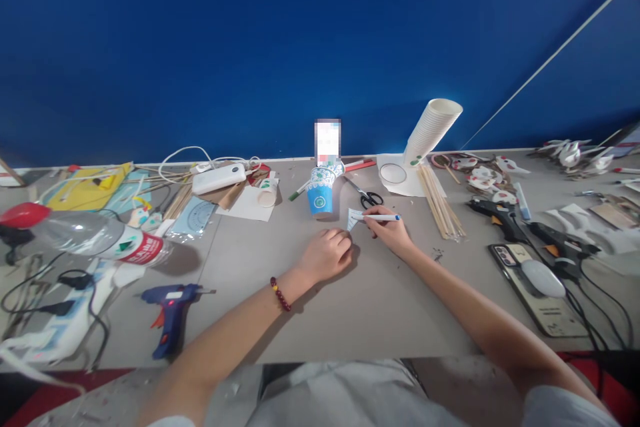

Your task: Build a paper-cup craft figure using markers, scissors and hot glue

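My right hand (391,232) grips a white marker with a blue end (383,217), its tip over a small white paper piece (353,218) with blue lines on it. The curled fingers of my left hand (327,253) close at the lower corner of that paper, steadying it against the table; the fingertips are partly hidden. Just beyond stands a blue paper cup (320,200) with a patterned white and blue cup part above it. Black-handled scissors (371,199) lie behind the paper piece.
On the left are a plastic bottle (105,237), a blue glue gun (175,313) and a power strip (70,313). Stacked white cups (434,130) lean at the back right, near wooden sticks (440,200). A phone (535,307) and black glue guns (500,217) with cables lie right.
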Demonstrator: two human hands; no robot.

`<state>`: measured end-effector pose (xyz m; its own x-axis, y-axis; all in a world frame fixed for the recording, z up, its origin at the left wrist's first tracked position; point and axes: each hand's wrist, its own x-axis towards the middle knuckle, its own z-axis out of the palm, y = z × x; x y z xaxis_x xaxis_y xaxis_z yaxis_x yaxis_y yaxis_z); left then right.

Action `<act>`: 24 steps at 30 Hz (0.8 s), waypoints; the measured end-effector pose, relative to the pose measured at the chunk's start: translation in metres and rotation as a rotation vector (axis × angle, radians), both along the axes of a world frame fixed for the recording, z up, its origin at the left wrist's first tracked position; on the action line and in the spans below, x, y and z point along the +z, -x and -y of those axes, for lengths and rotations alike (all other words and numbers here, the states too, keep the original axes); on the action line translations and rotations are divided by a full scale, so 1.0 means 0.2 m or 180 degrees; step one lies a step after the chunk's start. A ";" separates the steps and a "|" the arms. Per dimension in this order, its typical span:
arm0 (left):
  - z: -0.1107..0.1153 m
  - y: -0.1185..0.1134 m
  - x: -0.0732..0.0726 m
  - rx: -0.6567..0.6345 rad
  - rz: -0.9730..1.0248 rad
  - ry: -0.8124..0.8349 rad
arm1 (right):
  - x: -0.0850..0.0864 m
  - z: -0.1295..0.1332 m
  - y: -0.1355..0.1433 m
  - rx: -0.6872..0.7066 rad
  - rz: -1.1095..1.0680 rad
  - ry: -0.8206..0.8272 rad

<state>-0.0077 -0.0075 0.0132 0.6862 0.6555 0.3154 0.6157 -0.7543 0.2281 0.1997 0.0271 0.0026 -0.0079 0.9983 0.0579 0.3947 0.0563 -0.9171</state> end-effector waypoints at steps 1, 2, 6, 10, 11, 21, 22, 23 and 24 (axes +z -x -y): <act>0.00 0.00 0.00 -0.0004 -0.0015 -0.0001 | 0.00 0.00 0.00 -0.0001 -0.0031 0.0027; 0.00 0.00 0.00 -0.0007 -0.0030 -0.0002 | 0.01 0.00 0.00 -0.0002 -0.0039 0.0056; 0.00 0.00 0.01 0.0000 -0.0052 0.0008 | 0.02 0.00 0.01 0.0012 0.0016 0.0073; 0.00 0.00 0.01 0.0006 -0.0065 0.0025 | 0.02 0.01 0.01 0.0041 -0.0026 0.0038; 0.00 0.00 0.01 0.0007 -0.0062 0.0033 | 0.02 0.01 0.01 0.0040 -0.0023 0.0029; 0.00 0.00 0.01 0.0025 -0.0064 0.0036 | 0.00 0.01 0.00 0.0012 0.0014 -0.0030; 0.00 0.00 0.01 0.0031 -0.0063 0.0031 | 0.00 0.01 0.00 0.0004 0.0013 -0.0026; 0.00 0.00 0.00 0.0034 -0.0064 0.0026 | -0.01 0.01 0.00 -0.0006 0.0014 -0.0019; 0.00 0.00 0.00 0.0037 -0.0063 0.0018 | -0.01 0.00 0.00 -0.0022 0.0018 -0.0014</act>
<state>-0.0074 -0.0079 0.0138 0.6847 0.6651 0.2981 0.6288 -0.7458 0.2200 0.1999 0.0262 0.0007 -0.0014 0.9981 0.0621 0.4003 0.0575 -0.9146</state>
